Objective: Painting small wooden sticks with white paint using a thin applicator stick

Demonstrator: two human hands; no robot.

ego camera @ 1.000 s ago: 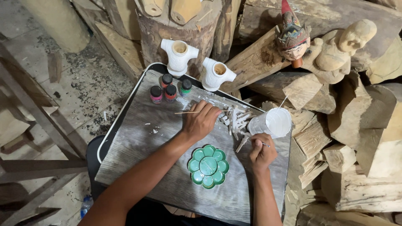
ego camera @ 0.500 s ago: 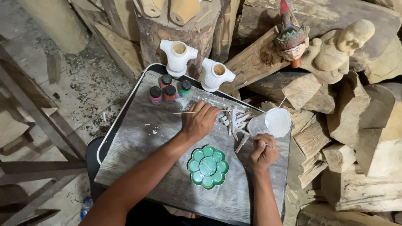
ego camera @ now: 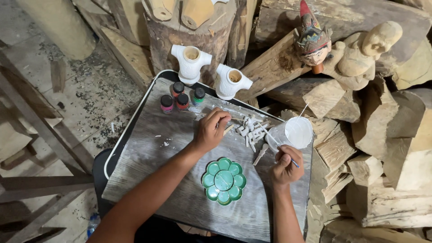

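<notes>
Above the green flower-shaped palette (ego camera: 223, 180) on the counter (ego camera: 148, 157), the left hand (ego camera: 210, 131) is curled narrow around a small white piece, beside the scattered white pieces (ego camera: 252, 130). Right of the palette, the right hand (ego camera: 285, 164) pinches a thin brush (ego camera: 274, 141) under the white cup (ego camera: 291, 133). Both hands have barely moved.
</notes>
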